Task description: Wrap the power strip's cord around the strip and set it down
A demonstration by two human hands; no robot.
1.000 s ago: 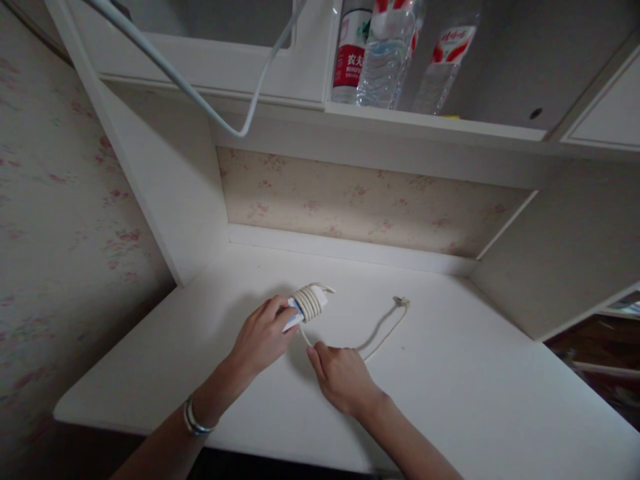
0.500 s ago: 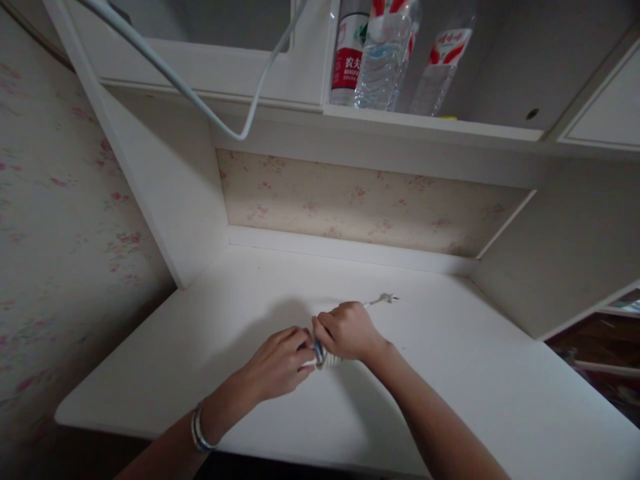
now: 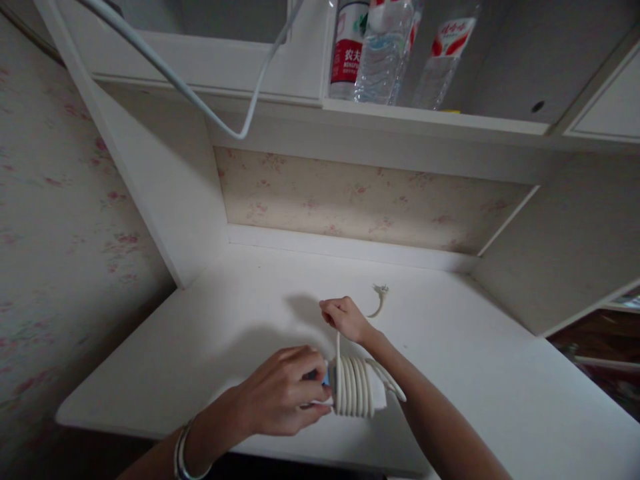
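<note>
My left hand is closed around the left end of what looks like a white power strip, with a blue patch showing by the fingers. Several turns of off-white cord are wound side by side around its middle. From the leftmost turn the cord runs up to my right hand, whose fingers are pinched on it above the strip. A loose loop of cord sticks out at the strip's right end, under my right forearm. Beyond my right wrist, the plug lies on the desk with a short curved length of cord.
The white desk has a side panel at left and another at right. Overhead, a shelf holds several plastic bottles. A thick white cable hangs down at upper left.
My right hand has moved up and away from my left, drawing the cord taut upward. The wound strip has come into fuller view, nearer to me. The plug has turned and shifted slightly left.
</note>
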